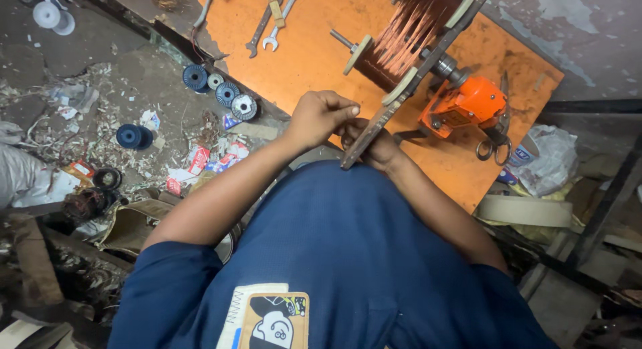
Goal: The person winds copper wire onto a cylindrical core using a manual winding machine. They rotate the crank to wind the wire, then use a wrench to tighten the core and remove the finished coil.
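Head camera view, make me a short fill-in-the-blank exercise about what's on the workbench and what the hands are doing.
1. The workbench top is painted ____.
2. Copper wire is wound on a coil former driven by an orange ____.
3. Two ____ lie at the far edge of the bench, above the left hand.
4. The right hand grips a dark wooden ____.

Missing words: orange; drill; spanners; bar

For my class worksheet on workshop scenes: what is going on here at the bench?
A person in a blue shirt stands at an orange bench. The left hand is closed in a pinch beside a wooden winding frame wrapped with copper wire. The right hand sits under the frame's lower end, mostly hidden. An orange power drill is fixed to the frame's shaft. Spanners lie on the bench, and blue spools sit on the littered floor.
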